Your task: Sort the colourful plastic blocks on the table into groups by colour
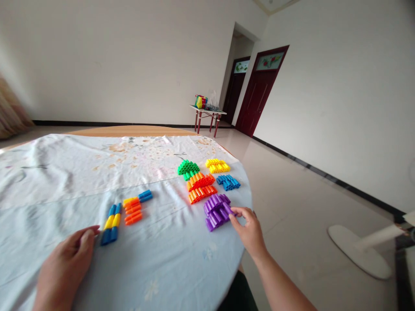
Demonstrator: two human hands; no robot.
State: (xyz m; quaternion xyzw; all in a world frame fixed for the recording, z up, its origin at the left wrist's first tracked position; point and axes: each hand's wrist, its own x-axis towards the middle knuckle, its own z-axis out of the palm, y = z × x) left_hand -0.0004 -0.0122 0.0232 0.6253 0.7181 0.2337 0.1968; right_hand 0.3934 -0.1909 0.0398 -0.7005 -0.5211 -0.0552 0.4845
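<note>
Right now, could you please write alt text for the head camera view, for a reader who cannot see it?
A person's right hand touches a pile of purple plastic tube blocks near the edge of a cloth-covered table, while the left hand rests beside a blue-and-yellow block piece. Green, orange, yellow and blue block piles lie farther back.

Body: two bare hands, no gloves.
Left hand (66, 270) lower left, right hand (249, 229) + bare forearm lower right; no sleeves/rings/watch visible.

Purple blocks (217, 211), orange blocks (201, 188), stained pale-blue cloth (97, 172).
</note>
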